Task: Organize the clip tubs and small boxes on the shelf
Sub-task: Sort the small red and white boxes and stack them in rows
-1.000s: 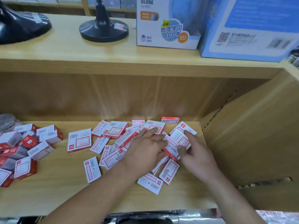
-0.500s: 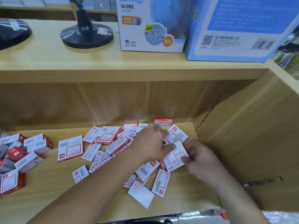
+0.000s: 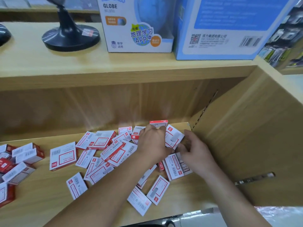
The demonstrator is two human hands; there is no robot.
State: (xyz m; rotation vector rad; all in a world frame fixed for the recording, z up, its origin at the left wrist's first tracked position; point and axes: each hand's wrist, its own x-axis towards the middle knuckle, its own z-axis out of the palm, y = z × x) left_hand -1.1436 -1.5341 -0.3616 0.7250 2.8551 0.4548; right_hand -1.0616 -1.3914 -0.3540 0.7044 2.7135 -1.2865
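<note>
Small box (image 3: 173,138) lies near back right corner of shelf (image 3: 41,202), between my two hands, skewed to shelf edge with one corner toward back wall. Right hand (image 3: 195,149) is at its right edge, thumb above, fingers curled under; reads as pinch. Left hand (image 3: 152,145) is just left, knuckles up, fingers curled; can't tell what it grips. Loose boxes (image 3: 105,154) lie scattered flat to left. I judge right hand nearer.

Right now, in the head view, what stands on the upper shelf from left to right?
Black object cut off at the edge, black round base, white GLOBE box, blue box with a barcode.
</note>
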